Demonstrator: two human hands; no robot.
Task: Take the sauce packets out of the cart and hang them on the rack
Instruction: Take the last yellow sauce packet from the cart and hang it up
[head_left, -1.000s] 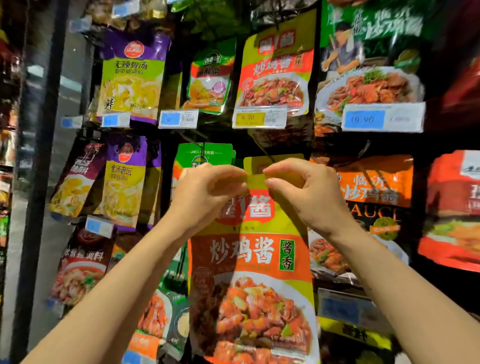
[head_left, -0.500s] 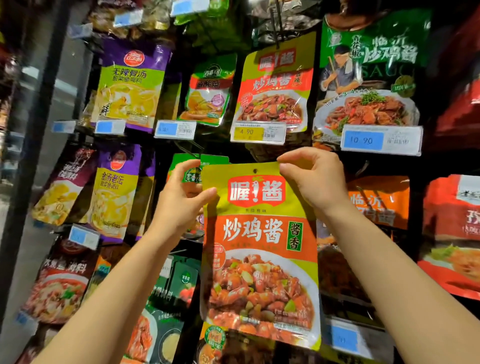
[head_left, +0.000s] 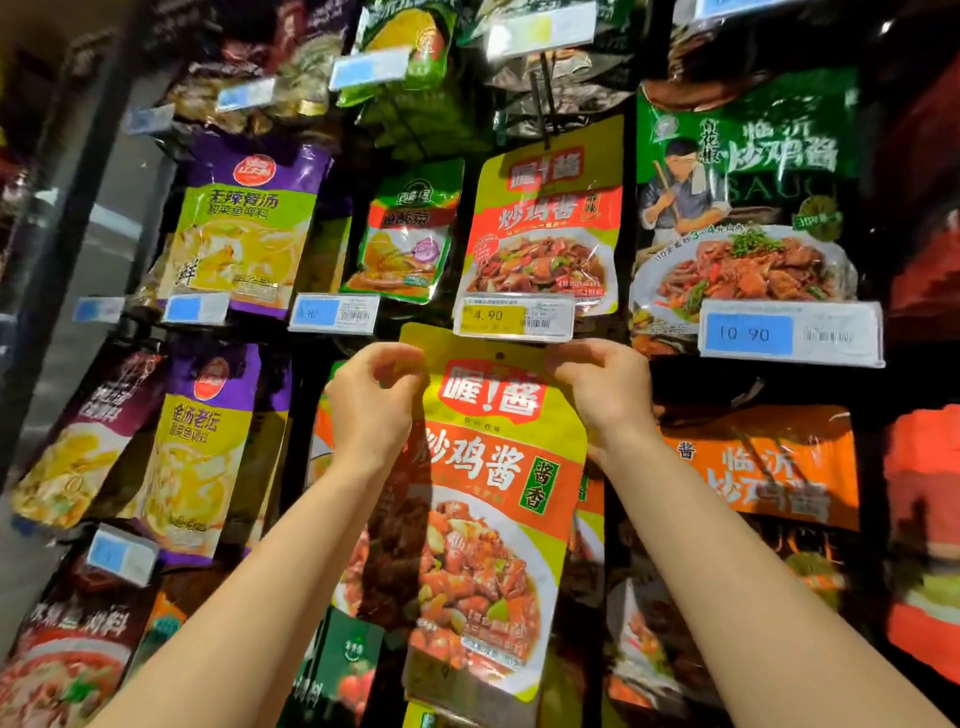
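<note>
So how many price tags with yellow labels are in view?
1: the yellow-labelled white price tag, reading 4.90, directly above the held yellow-green sauce packet. Other visible tags are blue; more may be hidden.

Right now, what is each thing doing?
Yellow sauce packet: held up by its top corners, hole showing.
Left hand: pinching the packet's top left corner.
Right hand: pinching the top right corner.
Matching packet: hanging on its hook.

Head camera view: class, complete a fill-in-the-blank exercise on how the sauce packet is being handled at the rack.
1. The yellow-and-orange sauce packet is held by ____ hands.
2. The left hand and right hand pinch the packet's ____ corners.
3. The yellow price tag just above the packet reads ____.

Missing words: two; top; 4.90
</note>
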